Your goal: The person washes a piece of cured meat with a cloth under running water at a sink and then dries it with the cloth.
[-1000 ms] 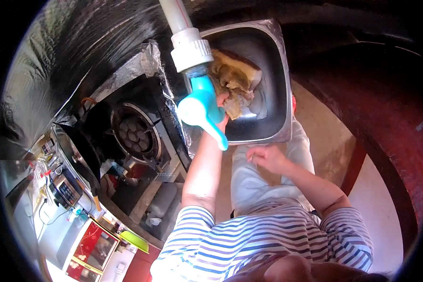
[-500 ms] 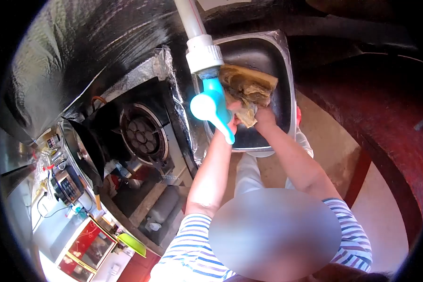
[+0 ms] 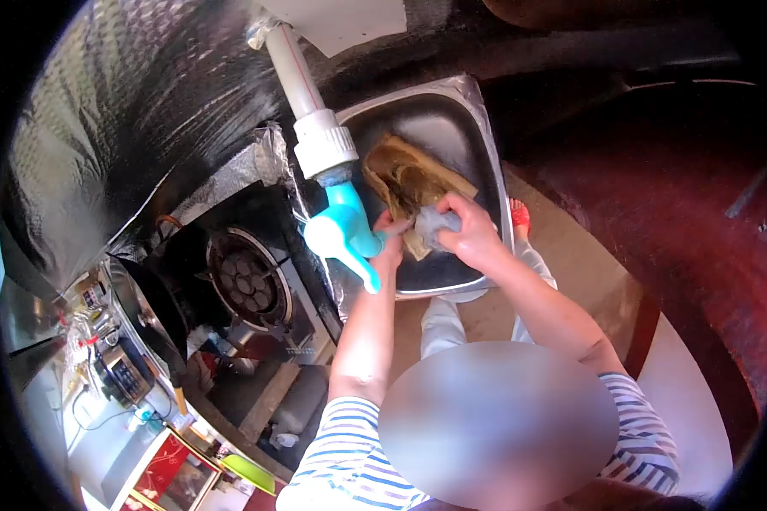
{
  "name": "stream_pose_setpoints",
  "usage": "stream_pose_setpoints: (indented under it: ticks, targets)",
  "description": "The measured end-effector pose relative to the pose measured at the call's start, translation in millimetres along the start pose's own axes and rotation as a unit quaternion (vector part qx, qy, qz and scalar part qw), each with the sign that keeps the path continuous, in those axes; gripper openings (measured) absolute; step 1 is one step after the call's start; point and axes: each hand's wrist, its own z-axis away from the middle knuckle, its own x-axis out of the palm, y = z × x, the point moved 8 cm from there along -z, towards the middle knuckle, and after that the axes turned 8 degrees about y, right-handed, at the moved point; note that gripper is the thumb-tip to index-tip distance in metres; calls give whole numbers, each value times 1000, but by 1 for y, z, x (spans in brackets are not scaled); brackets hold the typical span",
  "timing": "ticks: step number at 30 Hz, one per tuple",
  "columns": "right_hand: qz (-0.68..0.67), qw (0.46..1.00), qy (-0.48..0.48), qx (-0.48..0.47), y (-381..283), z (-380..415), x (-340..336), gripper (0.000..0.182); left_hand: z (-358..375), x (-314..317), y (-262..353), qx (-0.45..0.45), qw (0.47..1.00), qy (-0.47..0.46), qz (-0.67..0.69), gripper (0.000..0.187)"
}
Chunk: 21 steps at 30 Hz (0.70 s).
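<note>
In the sink [image 3: 456, 89] lies a brown slab that looks like cured meat [image 3: 439, 175], with a yellowish outer edge and a darker, ragged middle. My left hand [image 3: 390, 237] is closed on its near-left edge, partly hidden by the turquoise tap. A crumpled greyish-white scrubbing pad [image 3: 435, 225] is gripped in my right hand [image 3: 473, 234], right over the slab's near end.
The turquoise tap [image 3: 345, 217] hangs from a white pipe [image 3: 294, 68] over the sink's left side. Left of the sink stands a gas stove [image 3: 249, 277], with a dark wok [image 3: 149, 298] beyond it. A dark red curved surface [image 3: 656, 204] lies to the right.
The view has shifted, so the sink and tap appear further left and lower. The slab has turned and lies more slanted. My right hand has risen, bringing the pad into plain sight.
</note>
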Motion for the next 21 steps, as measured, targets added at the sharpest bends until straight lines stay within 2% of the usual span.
stream_pose_setpoints:
  ticks: [2, 5, 6, 8, 9, 10, 12, 13, 15, 18, 21]
  targets:
    - [-68, 995, 57, -47, -18, -13, 3, 27, 3, 5, -7, -15, 996, -1, 92, 35]
    - [-86, 987, 108, -87, -19, -34, 19, 31, 6, 17, -1, 4, 989, -8, 149, 35]
    - [-84, 987, 106, -89, -13, -46, 32, 31, 9, 18, 4, 21, 993, -1, 117, 35]
    - [88, 975, 139, -147, -5, -70, 58, 35, 8, 16, 4, 50, 996, 0, 70, 35]
    - [89, 975, 138, -149, 6, -80, 71, 35, 7, 16, 6, 79, 997, 2, 19, 36]
    - [216, 964, 56, -146, 21, -89, 99, 33, 7, 9, 2, 75, 995, 52, 37, 35]
    - [338, 935, -33, -104, 0, -73, 109, 26, 3, -1, -10, 56, 991, 91, 83, 35]
    - [342, 934, -34, -102, 9, -61, 113, 26, 0, -3, -19, 34, 988, 92, 122, 35]
    - [300, 938, 14, -174, 21, -43, 116, 23, -4, -7, -38, -13, 978, 85, 192, 34]
    - [299, 945, -7, -134, 42, -24, 98, 25, -12, -12, -65, -65, 962, 75, 254, 33]
    - [329, 939, -36, -100, 71, -12, 63, 29, -20, -19, -68, -47, 977, 65, 195, 32]
